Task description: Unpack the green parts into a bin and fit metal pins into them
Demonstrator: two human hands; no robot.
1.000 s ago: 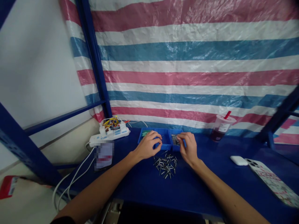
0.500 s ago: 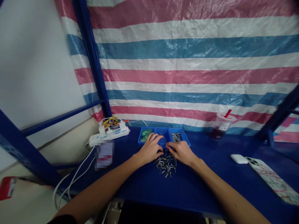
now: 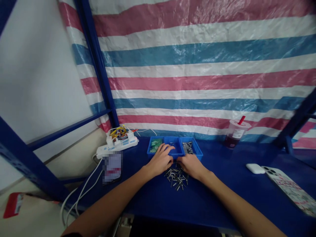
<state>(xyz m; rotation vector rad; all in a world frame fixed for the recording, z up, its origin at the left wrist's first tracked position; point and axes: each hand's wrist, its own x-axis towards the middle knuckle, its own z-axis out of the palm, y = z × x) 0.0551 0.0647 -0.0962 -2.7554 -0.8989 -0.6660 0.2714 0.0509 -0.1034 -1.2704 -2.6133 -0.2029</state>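
Observation:
A blue three-compartment tray [image 3: 176, 155] stands against the striped sheet. Green pieces [image 3: 156, 144] fill its left compartment, and the middle one holds a few thin slivers. Small grey metal rods [image 3: 188, 147] lie in the right compartment. In front of the tray is a loose pile of short metal rods [image 3: 176, 178]. My left hand [image 3: 161, 160] rests over the tray's front edge, fingers stretched over the middle compartment and thumb bent inward. At the pile's far right side, my right hand [image 3: 191, 164] is curled with its fingers together; whatever is in its fingertips is hidden.
A white power strip [image 3: 118, 147] with plugs and cables sits at the left, near a blurred-out object [image 3: 113, 168]. To the right stand a cup with a red straw [image 3: 234, 134], a white earbud case [image 3: 255, 169] and a phone [image 3: 290, 189]. Blue posts frame the desk.
The whole view has shifted slightly. My right hand's fingertips have drawn a little toward me, off the tray's edge. My left hand keeps nearly the same place.

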